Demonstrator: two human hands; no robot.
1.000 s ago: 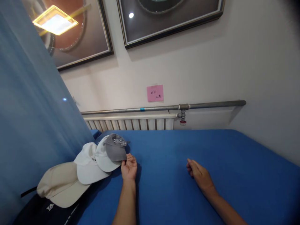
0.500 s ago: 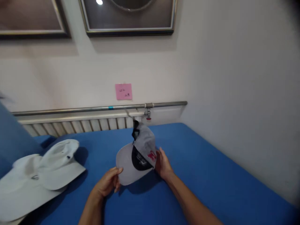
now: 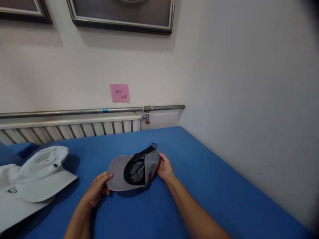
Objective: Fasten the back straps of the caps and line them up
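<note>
Grey cap (image 3: pixel 117 172) lies inside-up on the blue counter (image 3: pixel 224 186), near centre. Left hand (image 3: pixel 97 190) pinches the brim at the cap's 8 o'clock. Right hand (image 3: pixel 164 169) grips the crown at 3 o'clock. White caps (image 3: pixel 42 172) are stacked well apart at 9 o'clock.

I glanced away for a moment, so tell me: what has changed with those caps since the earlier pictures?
The grey cap left the pile on the left: the left hand drew it to the middle of the blue cover, the right hand joined, and both now hold it, turned inside up and lowered. The white caps stayed in place, as did the pink note.
</note>
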